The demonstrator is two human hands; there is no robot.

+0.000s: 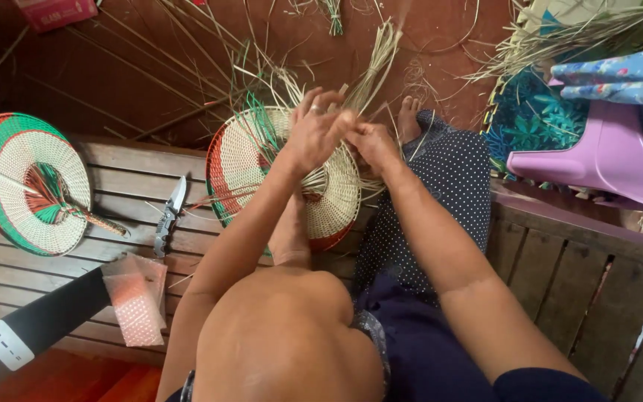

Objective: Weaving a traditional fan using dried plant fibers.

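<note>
A half-woven round fan [243, 160], cream with red and green edging, rests against my raised knee. Its loose cream and green straw strips [370, 71] fan upward from its middle. My left hand [314, 134] grips the bundle of strips at the fan's centre, a ring on one finger. My right hand [372, 143] pinches the same strips just to the right, touching the left hand. Both hands sit over the fan's upper right part and hide its centre.
A finished woven fan [27, 182] with a wrapped handle lies on the wooden bench [128, 179] at left. A folding knife [169, 216], a pink bubble-wrap bag [137, 298] and a black-and-white device [31, 327] lie nearby. Loose straw litters the red floor [113, 74]. A pink plastic stool [604, 160] stands right.
</note>
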